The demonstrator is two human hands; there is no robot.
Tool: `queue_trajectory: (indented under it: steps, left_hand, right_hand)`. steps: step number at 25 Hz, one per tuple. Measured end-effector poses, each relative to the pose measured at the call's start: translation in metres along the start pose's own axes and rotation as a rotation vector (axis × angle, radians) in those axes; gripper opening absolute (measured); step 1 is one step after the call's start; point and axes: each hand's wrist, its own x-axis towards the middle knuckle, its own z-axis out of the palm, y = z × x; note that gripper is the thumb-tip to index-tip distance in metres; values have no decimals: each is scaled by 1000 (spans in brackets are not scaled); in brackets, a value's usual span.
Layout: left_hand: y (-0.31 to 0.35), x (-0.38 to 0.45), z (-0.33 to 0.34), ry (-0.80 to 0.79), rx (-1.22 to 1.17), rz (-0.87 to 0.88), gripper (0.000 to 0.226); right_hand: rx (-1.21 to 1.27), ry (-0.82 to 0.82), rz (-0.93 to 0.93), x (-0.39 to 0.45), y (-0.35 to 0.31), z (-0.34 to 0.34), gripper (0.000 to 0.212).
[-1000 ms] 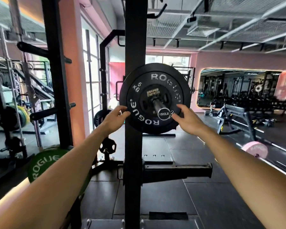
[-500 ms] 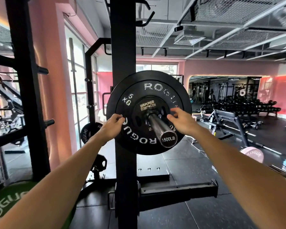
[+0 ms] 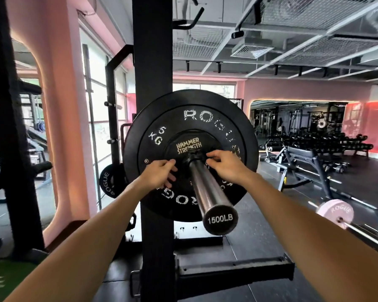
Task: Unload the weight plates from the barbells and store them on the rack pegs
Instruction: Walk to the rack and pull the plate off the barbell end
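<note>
Weight plates sit at the centre of the frame: a large black plate (image 3: 190, 127) with a smaller black plate (image 3: 184, 142) in front, both on the steel barbell sleeve (image 3: 207, 192) that points toward the viewer. Both arms reach forward. The left hand (image 3: 158, 175) rests curled fingers on the small plate's lower left edge; the right hand (image 3: 224, 163) pinches at the collar (image 3: 194, 156) beside the sleeve. Unloading seems just begun. Next, the collar likely must be released, then each plate slid straight off the sleeve.
</note>
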Motion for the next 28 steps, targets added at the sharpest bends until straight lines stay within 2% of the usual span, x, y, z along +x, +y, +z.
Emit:
queue_trajectory:
  steps: [3,8,16,21,28]
  left_hand:
    - [5,10,15,-12,-28,33,39]
    - [9,17,31,81,-110,34,38]
    - [14,18,28,80,-57,39,44]
    - [17,22,30,105,-69,25,42]
    - [19,22,32,117,-104,19,36]
  right_hand:
    - [41,33,-23,13,13,11,26]
    - [108,93,-24,15,25,22,48]
    - [147,115,14,9,29,29,51]
    - [164,104,-2,2,31,29,48]
    - [204,73,11,-3,36,30,53]
